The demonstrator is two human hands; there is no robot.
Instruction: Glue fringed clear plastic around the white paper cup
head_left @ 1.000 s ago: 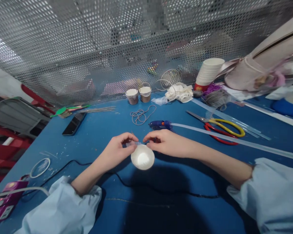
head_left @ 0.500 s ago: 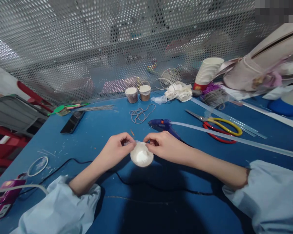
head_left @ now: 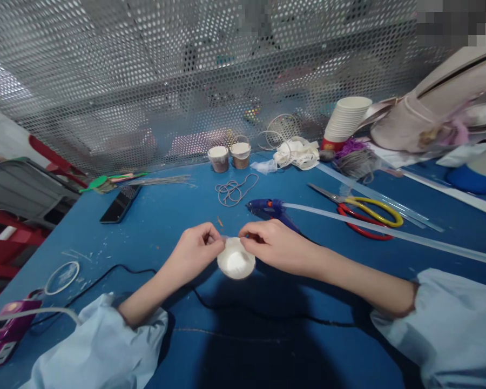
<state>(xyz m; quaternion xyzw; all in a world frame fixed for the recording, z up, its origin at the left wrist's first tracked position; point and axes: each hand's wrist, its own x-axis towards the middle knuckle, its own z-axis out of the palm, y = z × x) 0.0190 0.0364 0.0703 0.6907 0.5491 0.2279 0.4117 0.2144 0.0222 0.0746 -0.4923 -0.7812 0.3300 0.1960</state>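
Observation:
A small white paper cup (head_left: 235,265), its open mouth facing up toward me, is held over the blue table between both hands. My left hand (head_left: 198,247) pinches the far left part of its rim with thumb and index finger. On the far right of the rim, my right hand (head_left: 269,240) grips in the same way. The fingertips partly hide what is at the cup's far edge. Just beyond my right hand lies a blue glue gun (head_left: 267,208) with a long clear glue stick (head_left: 348,217) running out to the right.
Yellow-and-red scissors (head_left: 360,213) lie on the right. Two small cups (head_left: 218,159) and a loose cord (head_left: 233,192) sit ahead, before a perforated metal screen (head_left: 146,97). Stacked paper cups (head_left: 346,121) stand back right. A phone (head_left: 120,204) and purple power strip (head_left: 10,329) are left.
Both hands keep their pinch on the paper cup. The left fingers have shifted very slightly at the rim; otherwise the scene is almost the same.

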